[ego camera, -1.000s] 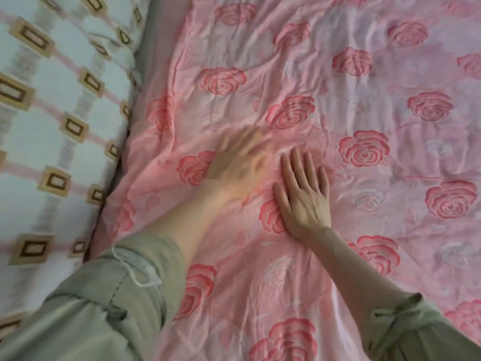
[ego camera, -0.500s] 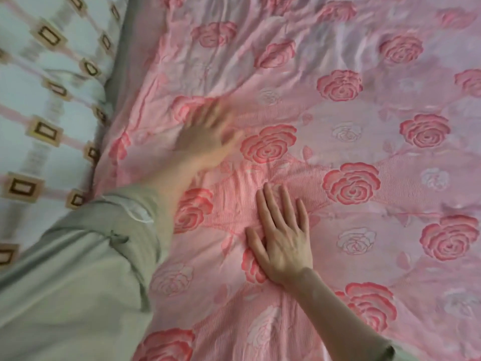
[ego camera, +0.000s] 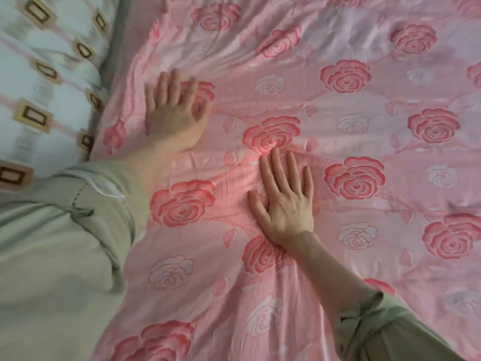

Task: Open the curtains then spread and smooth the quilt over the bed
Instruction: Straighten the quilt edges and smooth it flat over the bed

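A pink quilt [ego camera: 338, 142] printed with red and white roses covers nearly the whole view. My left hand [ego camera: 173, 113] lies flat on it near its left edge, fingers straight and pointing away from me. My right hand [ego camera: 285, 199] presses flat on the quilt nearer the middle, fingers spread and straight. Folds run across the quilt at the top and fan out below my right wrist. No curtains are in view.
A pale pillow [ego camera: 44, 82] with brown rectangle patterns lies along the quilt's left edge. A grey strip of bedding [ego camera: 119, 45] shows between pillow and quilt. My green sleeves fill the lower left and lower right corners.
My left hand has slid leftward across the quilt toward the pillow edge. My right hand has stayed flat in about the same place on the quilt. The view has shifted.
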